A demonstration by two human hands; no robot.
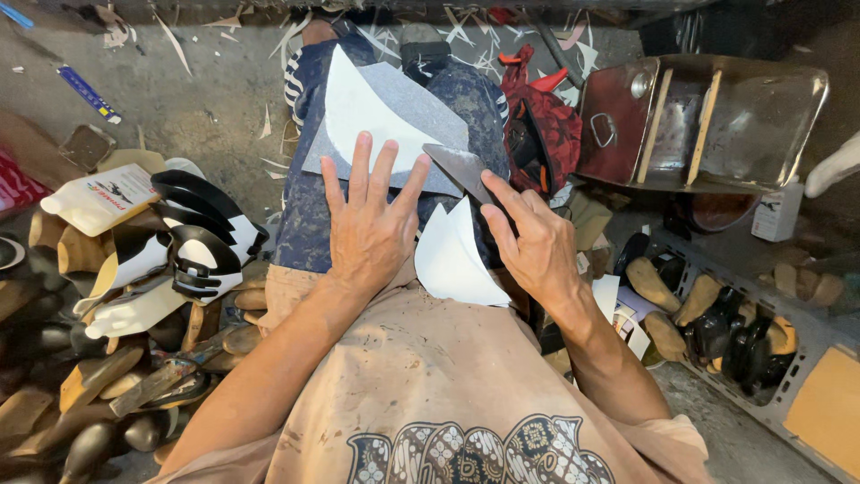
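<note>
Littered workshop floor, grey sheet (421, 121) across the lap, left hand (369, 224) flat at its near edge with fingers spread, right hand (536, 244) pinching knife (461, 170) at its right edge, shoe lasts (107, 376) crowding left of it

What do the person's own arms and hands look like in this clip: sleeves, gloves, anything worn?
Both arms are bare to above the elbow. The left hand and right hand wear no gloves, rings or watch. A dirt-stained beige shirt with a dark patterned print covers the torso.
</note>
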